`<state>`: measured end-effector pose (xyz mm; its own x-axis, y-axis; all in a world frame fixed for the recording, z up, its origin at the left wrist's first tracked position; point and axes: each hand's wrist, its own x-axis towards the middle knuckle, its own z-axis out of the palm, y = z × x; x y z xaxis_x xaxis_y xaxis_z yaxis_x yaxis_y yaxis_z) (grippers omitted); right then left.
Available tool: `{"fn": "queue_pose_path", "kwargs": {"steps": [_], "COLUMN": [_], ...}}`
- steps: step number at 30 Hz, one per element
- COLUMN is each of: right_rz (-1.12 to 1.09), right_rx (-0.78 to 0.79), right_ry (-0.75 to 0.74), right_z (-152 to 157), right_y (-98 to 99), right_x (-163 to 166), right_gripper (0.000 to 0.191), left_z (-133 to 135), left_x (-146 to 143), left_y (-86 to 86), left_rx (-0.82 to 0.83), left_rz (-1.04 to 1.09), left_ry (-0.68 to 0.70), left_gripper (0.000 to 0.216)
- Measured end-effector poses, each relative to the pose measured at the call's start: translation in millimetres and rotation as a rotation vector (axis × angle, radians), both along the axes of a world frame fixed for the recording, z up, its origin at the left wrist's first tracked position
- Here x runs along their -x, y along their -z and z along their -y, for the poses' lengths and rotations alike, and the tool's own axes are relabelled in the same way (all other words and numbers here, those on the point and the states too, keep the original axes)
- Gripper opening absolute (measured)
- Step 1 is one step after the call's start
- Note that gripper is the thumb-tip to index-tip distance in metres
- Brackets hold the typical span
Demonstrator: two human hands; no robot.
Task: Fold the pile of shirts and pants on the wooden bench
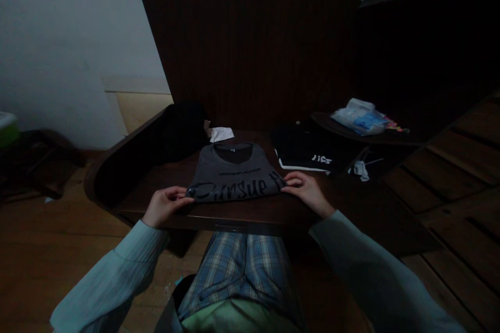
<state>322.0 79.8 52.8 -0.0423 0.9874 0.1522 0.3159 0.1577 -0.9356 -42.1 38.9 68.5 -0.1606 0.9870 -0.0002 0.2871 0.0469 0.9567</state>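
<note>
Left hand (166, 205), a little left of the lower centre: nearly closed, with thumb and fingers pinching the near left corner of a grey shirt (242, 166). Right hand (307, 191), right of the centre: in the same way nearly closed, pinching the near right corner. Between both hands, on the dark brown tabletop (253, 214), in the middle of the frame: the grey shirt, printed side up, neckline toward the far side. Folding, by the look of it, almost complete: compact in shape, no sleeves in sight, printed words cut off at the right edge, so sides probably turned under. Not yet done: letting go of the near edge, and perhaps some smoothing. State of the underside: cannot tell.

Farther, right of centre, apart from the grey shirt: black clothing (299, 148) with white lettering, seemingly folded already. Behind the shirt, a white paper (222, 134); left of it, a dark heap (183, 130), too dim to name. At the right, on the curved shelf (410, 138), a plastic bag (361, 117). Farthest, a dark panel (253, 36) and, at upper left, a pale wall (78, 26).
</note>
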Motion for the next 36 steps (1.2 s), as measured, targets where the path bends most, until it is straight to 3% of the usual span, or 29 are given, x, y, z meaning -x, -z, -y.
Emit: {"fn": "queue_pose_path", "kwargs": {"steps": [5, 11, 17, 26, 31, 36], "right_rz": [0.034, 0.013, -0.118, -0.283, -0.352, -0.34], "right_rx": [-0.029, 0.214, 0.127, 0.317, 0.392, 0.355], "right_ry": [-0.018, -0.285, -0.178, -0.15, -0.136, -0.084], "right_z": [6, 17, -2, -19, -22, -29], "right_y": [-5.4, -3.1, -13.4, -2.5, -1.6, -4.5], "right_x": [-3, -10, -6, 20, 22, 19], "right_gripper": [0.035, 0.04, 0.033, 0.033, 0.04, 0.041], "left_z": [3, 11, -10, -27, -29, -34], "left_x": [2, 6, 8, -6, -8, -4], "left_y": [2.6, 0.7, -4.4, 5.6, 9.5, 10.5], "left_rx": [0.01, 0.019, 0.061, 0.24, 0.207, 0.207], "left_rz": [-0.038, -0.023, 0.112, 0.38, 0.418, 0.464], "left_ry": [-0.052, 0.077, 0.071, 0.148, 0.096, -0.018], "left_gripper": [0.032, 0.038, 0.043, 0.057, 0.045, 0.046]}}
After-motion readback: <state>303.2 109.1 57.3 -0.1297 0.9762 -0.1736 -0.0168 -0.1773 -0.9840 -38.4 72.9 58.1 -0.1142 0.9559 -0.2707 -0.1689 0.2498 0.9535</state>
